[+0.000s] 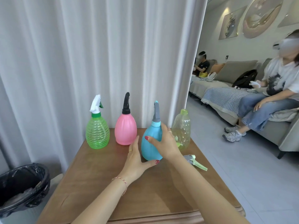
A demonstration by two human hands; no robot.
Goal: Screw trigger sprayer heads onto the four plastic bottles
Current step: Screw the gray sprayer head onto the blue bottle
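Four bottles stand on the wooden table (pixel 100 183). A ribbed green bottle (pixel 97 135) carries a white sprayer head, and a pink bottle (pixel 125 130) carries a black one. The blue bottle (pixel 150 143) has a grey sprayer head (pixel 156 113) on its neck. My right hand (pixel 165 143) wraps its right side and my left hand (pixel 137 160) cups its base. Behind my right hand, a clear yellow-green bottle (pixel 182 126) stands with an open neck. A loose light-green sprayer head (pixel 195 161) lies on the table to the right.
A white curtain (pixel 97 54) hangs close behind the table. A bin with a black bag (pixel 22 185) sits on the floor at the left. Two people sit on a grey sofa (pixel 234 73) at the right, across a tiled floor.
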